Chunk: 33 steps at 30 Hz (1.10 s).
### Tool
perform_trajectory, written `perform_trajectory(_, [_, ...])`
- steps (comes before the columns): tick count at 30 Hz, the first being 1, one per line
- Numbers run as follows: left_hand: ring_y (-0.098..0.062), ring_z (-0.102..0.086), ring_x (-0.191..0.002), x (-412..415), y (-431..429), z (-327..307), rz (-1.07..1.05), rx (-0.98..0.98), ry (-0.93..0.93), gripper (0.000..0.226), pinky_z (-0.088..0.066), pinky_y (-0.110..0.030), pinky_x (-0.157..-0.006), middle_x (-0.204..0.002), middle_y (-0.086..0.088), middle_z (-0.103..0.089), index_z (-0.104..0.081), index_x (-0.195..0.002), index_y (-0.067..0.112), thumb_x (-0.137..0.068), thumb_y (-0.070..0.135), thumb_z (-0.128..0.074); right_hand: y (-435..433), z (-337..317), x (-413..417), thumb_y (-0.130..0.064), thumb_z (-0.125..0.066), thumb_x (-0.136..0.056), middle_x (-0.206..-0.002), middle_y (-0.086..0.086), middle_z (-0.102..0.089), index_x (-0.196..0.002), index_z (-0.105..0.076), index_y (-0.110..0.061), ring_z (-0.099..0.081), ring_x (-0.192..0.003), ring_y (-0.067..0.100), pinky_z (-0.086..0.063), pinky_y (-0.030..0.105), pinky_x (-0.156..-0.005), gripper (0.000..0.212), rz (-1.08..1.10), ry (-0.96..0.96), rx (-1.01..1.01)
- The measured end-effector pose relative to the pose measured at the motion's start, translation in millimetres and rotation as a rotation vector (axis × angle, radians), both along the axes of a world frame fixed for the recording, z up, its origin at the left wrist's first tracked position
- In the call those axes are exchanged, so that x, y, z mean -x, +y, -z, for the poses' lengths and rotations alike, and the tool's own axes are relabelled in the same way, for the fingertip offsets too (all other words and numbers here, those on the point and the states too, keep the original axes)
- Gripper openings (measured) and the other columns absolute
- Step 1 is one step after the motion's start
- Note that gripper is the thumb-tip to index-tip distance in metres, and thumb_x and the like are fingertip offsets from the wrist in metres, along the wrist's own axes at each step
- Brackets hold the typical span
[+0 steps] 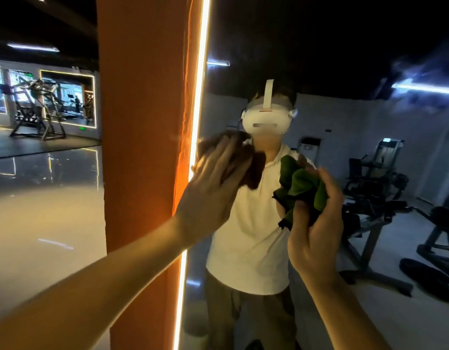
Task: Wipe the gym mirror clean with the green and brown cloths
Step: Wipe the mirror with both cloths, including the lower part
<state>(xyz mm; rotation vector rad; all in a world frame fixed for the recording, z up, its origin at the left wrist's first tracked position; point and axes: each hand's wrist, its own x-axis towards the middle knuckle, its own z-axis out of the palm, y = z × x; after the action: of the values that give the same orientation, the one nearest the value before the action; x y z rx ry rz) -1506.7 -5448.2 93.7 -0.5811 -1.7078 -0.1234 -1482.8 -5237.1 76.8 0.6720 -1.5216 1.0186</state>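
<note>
Wiping is in progress on the mirror (370,152), which fills the right half of the frame. It is bordered on its left by a lit light strip (201,97) and an orange pillar (142,122). My left hand (210,188), centre frame, lies flat with fingers extended and presses the brown cloth (253,170) against the glass just beside the strip. My right hand (317,231), right of centre, has its fingers curled round the bunched green cloth (301,185). Whether that cloth touches the glass cannot be determined. Assessment: the current step is the brown-cloth pass along the mirror's left edge. Most of the pane to the right appears not yet covered. The next move calls for even palm pressure and overlapping strokes away from the strip. The green cloth should be opened out from its bunch before it follows.
</note>
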Motion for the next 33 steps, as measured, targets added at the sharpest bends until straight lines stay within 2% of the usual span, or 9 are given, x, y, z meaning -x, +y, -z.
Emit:
perform_trajectory(4, [-0.039,-0.021,-0.156,-6.9,-22.5,103.7,-0.005,0.214,-0.117,0.043,-0.028,-0.055,-0.124,-0.165,-0.024,-0.027,-0.051,-0.149,0.018,-0.107,0.027,-0.052,-3.8,23.2,-5.5,-0.017,-0.049,-0.102,-0.135,0.011,-0.055,-0.145,-0.037,-0.007,-0.052,-0.124,-0.009,-0.046,0.011,-0.097,0.045,0.003,-0.028,-0.045])
perform_trajectory(8, [-0.036,-0.029,-0.154,-20.3,-36.7,148.4,-0.012,0.416,-0.154,0.041,-0.036,-0.050,-0.122,-0.162,-0.021,-0.035,-0.059,-0.146,0.021,-0.107,0.013,-0.049,4.1,50.5,-2.2,-0.022,-0.048,-0.105,-0.129,0.017,-0.058,-0.138,-0.047,-0.006,-0.060,-0.116,0.016,-0.056,0.029,-0.088,0.037,0.100,-0.019,-0.189])
perform_trajectory(12, [-0.034,-0.042,-0.146,-13.5,-32.6,67.8,-0.048,0.356,-0.005,0.049,-0.047,-0.036,-0.111,-0.160,-0.018,-0.033,-0.048,-0.147,0.021,-0.101,0.013,-0.063,16.0,52.3,1.7,-0.024,-0.049,-0.103,-0.125,0.015,-0.053,-0.134,-0.052,-0.019,-0.064,-0.093,0.027,-0.057,0.033,-0.065,0.032,0.202,-0.029,-0.235])
perform_trajectory(17, [-0.047,-0.026,-0.152,-5.1,-1.0,-18.6,-0.001,-0.087,0.007,0.047,-0.027,-0.056,-0.124,-0.160,-0.029,-0.033,-0.050,-0.151,0.005,-0.105,0.012,-0.058,11.0,59.2,4.5,-0.021,-0.051,-0.104,-0.125,0.016,-0.054,-0.136,-0.053,-0.016,-0.063,-0.097,0.027,-0.058,0.036,-0.070,0.032,0.203,-0.039,-0.186])
perform_trajectory(23, [-0.042,-0.015,-0.157,-3.7,-6.1,110.8,-0.032,0.134,-0.102,0.051,-0.020,-0.058,-0.126,-0.166,-0.025,-0.017,-0.037,-0.155,0.017,-0.107,0.027,-0.052,9.7,66.6,0.3,-0.021,-0.047,-0.104,-0.128,0.015,-0.053,-0.137,-0.050,-0.013,-0.058,-0.110,0.016,-0.058,0.033,-0.081,0.034,0.091,-0.098,-0.135])
perform_trajectory(26, [-0.039,-0.012,-0.158,-18.1,-23.2,199.0,-0.092,0.387,-0.191,0.054,-0.012,-0.053,-0.129,-0.166,-0.025,-0.016,-0.043,-0.154,0.020,-0.102,0.023,-0.056,7.2,67.7,-1.1,-0.019,-0.047,-0.105,-0.127,0.015,-0.054,-0.136,-0.051,-0.009,-0.062,-0.106,0.022,-0.059,0.036,-0.078,0.033,0.091,-0.093,-0.140])
perform_trajectory(28, [-0.035,-0.016,-0.158,-31.8,-33.5,229.8,-0.096,0.508,-0.230,0.057,-0.013,-0.050,-0.129,-0.166,-0.020,-0.023,-0.044,-0.156,0.021,-0.100,0.015,-0.055,7.7,69.5,-4.8,-0.018,-0.047,-0.105,-0.127,0.015,-0.053,-0.135,-0.051,-0.007,-0.062,-0.107,0.022,-0.056,0.027,-0.083,0.032,0.113,-0.089,-0.171])
perform_trajectory(31, [-0.029,-0.025,-0.156,-31.7,-39.8,206.8,-0.002,0.512,-0.211,0.063,-0.026,-0.044,-0.127,-0.165,-0.014,-0.029,-0.033,-0.160,0.022,-0.102,0.008,-0.053,11.2,73.5,-9.3,-0.017,-0.047,-0.104,-0.131,0.016,-0.051,-0.134,-0.053,-0.002,-0.055,-0.116,0.015,-0.045,0.013,-0.095,0.033,0.120,-0.094,-0.220])
perform_trajectory(33, [-0.031,-0.029,-0.154,-22.3,-34.0,155.6,0.008,0.417,-0.143,0.066,-0.044,-0.044,-0.116,-0.163,-0.015,-0.029,-0.028,-0.161,0.022,-0.101,0.002,-0.048,11.2,78.2,-8.9,-0.019,-0.046,-0.105,-0.134,0.016,-0.052,-0.135,-0.053,-0.004,-0.053,-0.119,0.011,-0.048,0.016,-0.094,0.034,0.109,-0.106,-0.207])
